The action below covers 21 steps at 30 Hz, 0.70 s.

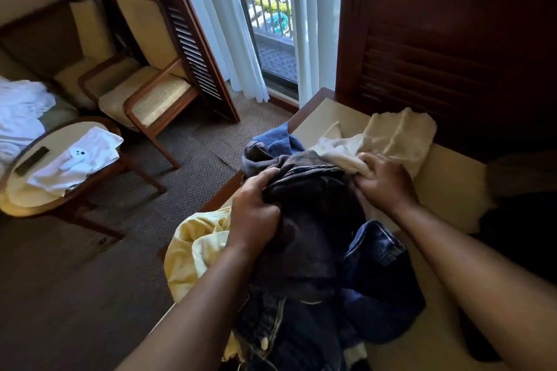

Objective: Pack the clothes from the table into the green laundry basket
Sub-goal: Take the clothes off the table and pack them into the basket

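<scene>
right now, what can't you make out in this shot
Green laundry basket: nowhere in the head view.
Near end of the clothes pile: cut off by the lower edge.
Dark shape right of the table: too shadowed to identify.
Fingertips of the left hand: buried in the dark garment.

Clothes all in one messy heap on the bench [452, 184]. Dark jeans [313, 220] sit bunched up in the middle, with blue denim [382, 274] crumpled just right of them. A yellow shirt [193, 250] droops off the left edge. The cream cloth [398, 135] lies at the far end, next to a blue-grey piece [271, 147].
</scene>
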### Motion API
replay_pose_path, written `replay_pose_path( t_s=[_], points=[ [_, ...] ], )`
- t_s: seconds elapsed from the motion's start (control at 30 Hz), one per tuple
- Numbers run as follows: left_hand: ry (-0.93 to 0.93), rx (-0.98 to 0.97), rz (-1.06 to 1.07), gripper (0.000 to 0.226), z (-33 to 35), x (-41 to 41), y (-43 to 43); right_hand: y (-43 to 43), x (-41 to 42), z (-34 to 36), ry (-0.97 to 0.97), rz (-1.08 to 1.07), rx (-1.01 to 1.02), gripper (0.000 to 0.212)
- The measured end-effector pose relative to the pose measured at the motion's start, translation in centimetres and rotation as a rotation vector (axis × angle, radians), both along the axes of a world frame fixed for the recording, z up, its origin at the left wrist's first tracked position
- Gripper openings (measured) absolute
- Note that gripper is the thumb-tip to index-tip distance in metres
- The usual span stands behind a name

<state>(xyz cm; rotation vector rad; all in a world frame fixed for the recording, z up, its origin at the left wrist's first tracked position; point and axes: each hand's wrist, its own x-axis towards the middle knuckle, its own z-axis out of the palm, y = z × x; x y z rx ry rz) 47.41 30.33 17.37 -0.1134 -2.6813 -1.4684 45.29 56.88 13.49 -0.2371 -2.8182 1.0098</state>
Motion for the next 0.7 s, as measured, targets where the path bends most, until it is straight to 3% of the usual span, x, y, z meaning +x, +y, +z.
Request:
replay_pose_path(
  t_s=[0.1, 0.27, 0.6, 0.7],
  points=[
    [0.081, 0.165, 0.056, 0.053, 2.5, 2.1, -1.5, -2.3, 1.3, 4.0, 0.191, -0.014, -0.098, 0.036],
    [0.224, 0.312, 0.095, 0.048, 6.6, 5.4, -5.3, -8.1, 4.6, 9.3, 0.362, 0.039, -0.162, 0.037],
    [0.221, 0.524, 0.185, 0.047, 9.7, 16.0, -16.9, -23.4, 14.8, 12.5, 0.411, 0.120, -0.228, 0.032],
    [0.191, 0.688, 0.229, 0.052, 9.8, 19.9, -22.0, -28.6, 19.3, 13.0, 0.376, 0.122, -0.278, 0.030]
  ],
)
